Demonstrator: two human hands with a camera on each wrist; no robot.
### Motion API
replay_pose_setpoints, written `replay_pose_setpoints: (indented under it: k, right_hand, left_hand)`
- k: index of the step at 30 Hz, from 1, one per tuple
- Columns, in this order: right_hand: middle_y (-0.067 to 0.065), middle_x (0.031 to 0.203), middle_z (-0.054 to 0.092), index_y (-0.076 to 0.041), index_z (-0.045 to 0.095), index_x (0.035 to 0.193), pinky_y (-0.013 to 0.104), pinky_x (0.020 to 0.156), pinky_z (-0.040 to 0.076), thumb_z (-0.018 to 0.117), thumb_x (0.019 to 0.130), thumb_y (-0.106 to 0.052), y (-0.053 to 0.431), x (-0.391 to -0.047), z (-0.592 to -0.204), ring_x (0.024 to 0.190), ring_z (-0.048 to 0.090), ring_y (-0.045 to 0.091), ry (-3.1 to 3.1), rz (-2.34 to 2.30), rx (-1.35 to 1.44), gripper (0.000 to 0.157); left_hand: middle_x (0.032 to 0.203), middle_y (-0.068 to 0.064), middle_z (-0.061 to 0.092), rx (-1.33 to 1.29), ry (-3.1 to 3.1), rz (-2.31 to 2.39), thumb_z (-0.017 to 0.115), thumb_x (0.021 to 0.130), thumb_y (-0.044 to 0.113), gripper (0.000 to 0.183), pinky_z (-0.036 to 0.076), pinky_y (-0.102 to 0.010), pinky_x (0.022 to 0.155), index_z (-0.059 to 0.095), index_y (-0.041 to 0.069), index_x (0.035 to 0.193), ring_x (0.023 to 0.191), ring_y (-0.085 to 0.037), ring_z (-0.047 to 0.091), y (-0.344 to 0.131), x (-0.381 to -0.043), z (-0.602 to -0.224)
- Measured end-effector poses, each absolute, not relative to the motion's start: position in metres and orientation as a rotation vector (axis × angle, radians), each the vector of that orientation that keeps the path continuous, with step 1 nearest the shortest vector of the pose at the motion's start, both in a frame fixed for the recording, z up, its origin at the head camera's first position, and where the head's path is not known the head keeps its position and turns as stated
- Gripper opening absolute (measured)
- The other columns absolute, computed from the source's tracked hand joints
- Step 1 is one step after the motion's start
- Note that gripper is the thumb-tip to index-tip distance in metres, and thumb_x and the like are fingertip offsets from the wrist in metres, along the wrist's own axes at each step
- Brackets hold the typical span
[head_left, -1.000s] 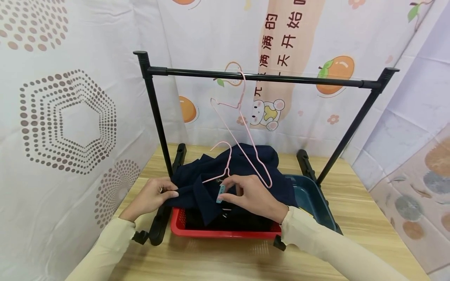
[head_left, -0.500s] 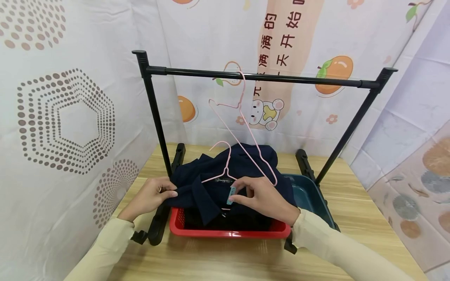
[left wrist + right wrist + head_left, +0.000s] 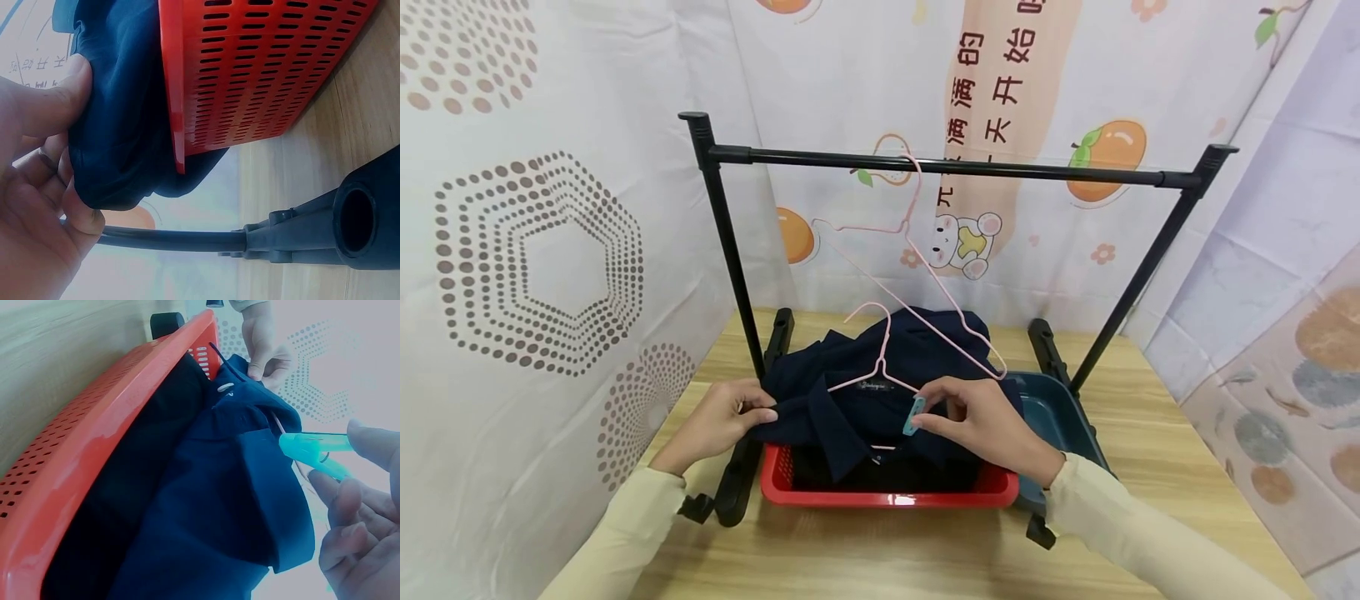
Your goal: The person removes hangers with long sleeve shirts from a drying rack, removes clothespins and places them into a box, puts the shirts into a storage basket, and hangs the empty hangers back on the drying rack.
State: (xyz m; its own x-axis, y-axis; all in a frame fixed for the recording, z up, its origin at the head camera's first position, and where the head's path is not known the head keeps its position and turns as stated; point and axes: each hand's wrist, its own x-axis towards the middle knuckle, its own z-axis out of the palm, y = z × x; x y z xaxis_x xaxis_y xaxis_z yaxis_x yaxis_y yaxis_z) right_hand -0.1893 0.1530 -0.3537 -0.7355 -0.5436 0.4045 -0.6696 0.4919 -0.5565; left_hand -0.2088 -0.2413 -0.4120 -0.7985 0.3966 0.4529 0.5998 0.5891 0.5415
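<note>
A navy collared shirt (image 3: 831, 425) lies over the red basket, with a pink wire hanger (image 3: 882, 365) inside its collar and the hook sticking up. My left hand (image 3: 724, 417) pinches the shirt's cloth at the left; the left wrist view shows the thumb on the navy fabric (image 3: 119, 106). Between the thumb and forefinger of my right hand (image 3: 981, 417) is a teal clothespin (image 3: 913, 416). In the right wrist view the clothespin (image 3: 312, 450) is beside the collar and the hanger's wire; whether it touches them I cannot tell.
A second pink hanger (image 3: 906, 225) hangs from the black rack's rail (image 3: 1000, 169), just behind my right hand. The red basket (image 3: 887, 500) holds dark cloth. Beside it at the right stands a blue tray (image 3: 1051, 412). The rack's feet (image 3: 735, 492) rest on the wooden table (image 3: 820, 558).
My right hand has moved right with the clothespin, along the hanger in the shirt. The hanger on the rail has turned more face-on. My left hand stays in place on the cloth.
</note>
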Motion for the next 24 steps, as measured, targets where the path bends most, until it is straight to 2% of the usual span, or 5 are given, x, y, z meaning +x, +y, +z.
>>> replay_pose_setpoints:
  k: [9,24]
  right_hand:
    - [-0.017,0.080,0.063,-0.028,0.068,0.105,0.025,0.045,0.037,0.069,0.083,-0.048,0.165,-0.188,-0.353,0.051,0.045,0.009,-2.637,1.152,0.964,0.029]
    - [-0.013,0.082,0.065,-0.029,0.068,0.105,0.027,0.044,0.043,0.069,0.083,-0.048,0.185,-0.189,-0.359,0.049,0.050,0.012,-2.683,1.241,0.874,0.029]
  left_hand:
    - [0.073,0.014,0.058,-0.808,-2.542,-1.015,0.077,0.080,0.010,0.013,0.046,-0.025,0.055,0.072,0.022,0.082,0.061,-0.005,0.051,-0.242,-0.209,-0.414]
    - [0.074,0.014,0.059,-0.800,-2.554,-1.013,0.077,0.080,0.013,0.008,0.045,-0.025,0.055,0.073,0.020,0.084,0.061,-0.006,0.051,-0.242,-0.209,-0.413]
